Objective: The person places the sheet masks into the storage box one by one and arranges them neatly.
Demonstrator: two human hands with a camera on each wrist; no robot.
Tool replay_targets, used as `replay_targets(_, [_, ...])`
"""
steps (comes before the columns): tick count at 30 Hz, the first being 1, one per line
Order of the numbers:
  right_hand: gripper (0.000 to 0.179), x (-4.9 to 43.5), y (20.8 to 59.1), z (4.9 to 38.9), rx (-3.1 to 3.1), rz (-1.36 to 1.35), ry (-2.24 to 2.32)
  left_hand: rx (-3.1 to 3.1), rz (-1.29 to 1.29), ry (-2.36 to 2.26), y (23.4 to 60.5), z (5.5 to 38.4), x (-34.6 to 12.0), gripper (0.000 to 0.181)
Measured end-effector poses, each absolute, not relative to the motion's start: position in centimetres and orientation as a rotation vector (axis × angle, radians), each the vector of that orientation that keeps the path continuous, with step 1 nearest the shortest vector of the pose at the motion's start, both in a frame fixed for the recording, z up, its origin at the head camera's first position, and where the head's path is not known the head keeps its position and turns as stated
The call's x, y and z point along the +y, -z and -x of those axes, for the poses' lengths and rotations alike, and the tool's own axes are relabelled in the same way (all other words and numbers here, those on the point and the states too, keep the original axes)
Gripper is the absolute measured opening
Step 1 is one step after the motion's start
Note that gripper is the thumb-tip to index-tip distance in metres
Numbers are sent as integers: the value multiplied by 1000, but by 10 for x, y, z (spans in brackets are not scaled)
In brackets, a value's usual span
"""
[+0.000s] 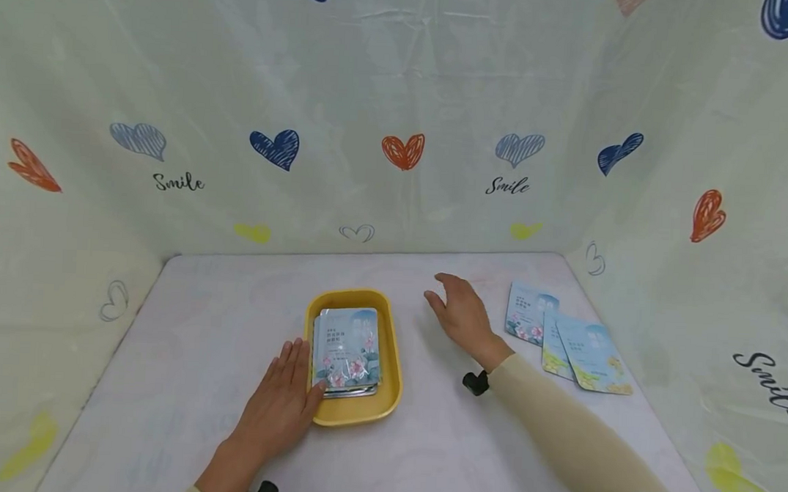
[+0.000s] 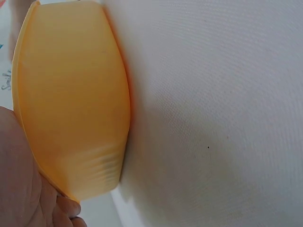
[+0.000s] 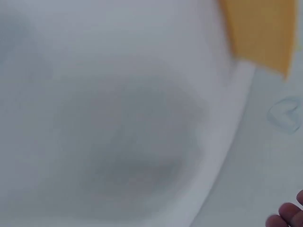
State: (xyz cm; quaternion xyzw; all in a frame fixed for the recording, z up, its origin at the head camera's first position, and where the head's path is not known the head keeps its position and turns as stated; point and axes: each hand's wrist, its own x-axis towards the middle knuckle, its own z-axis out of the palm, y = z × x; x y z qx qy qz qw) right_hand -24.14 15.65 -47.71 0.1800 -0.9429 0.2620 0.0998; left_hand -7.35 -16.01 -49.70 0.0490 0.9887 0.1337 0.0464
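Observation:
A yellow tray (image 1: 393, 378) lies on the table, holding a small stack of light-blue flat sachets (image 1: 346, 347) with pink flowers printed on them. Along the tray's left rim rests my left hand (image 1: 278, 399), its fingers straight and the thumb near the stack's lower left corner. The left wrist view shows the tray's outer wall (image 2: 75, 94) beside that hand (image 2: 19, 175). My right hand (image 1: 463, 315) hangs over the table between the tray and the loose sachets, thumb and index finger spread, holding nothing. Only its fingertips (image 3: 286, 215) appear in the right wrist view.
Towards the table's right edge lie three loose sachets: one with pink flowers (image 1: 528, 314) behind, and two with yellow flowers, the front one (image 1: 594, 355) overlapping the other (image 1: 553, 348). A heart-printed curtain (image 1: 348, 75) rises behind the white table (image 1: 212, 326) and at both sides.

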Motion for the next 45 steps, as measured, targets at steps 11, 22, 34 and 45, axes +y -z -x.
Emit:
replay_targets(11, [77,262,503,250,-3074,-266,-235,3008,-156,-425,497,72,-160,83])
replay_targets(22, [86,286,517,242,-3268,-148,-283,3012,-149,-419,497,72,-160,84])
replay_targets(34, [73,245,517,232,-3283,-267,-245,3014,-149,-417,497,72,-160,85])
replay_targets(45, [66,180,517,213,-3259,-443,-188,3044,-172,-389,498,72,-160,84])
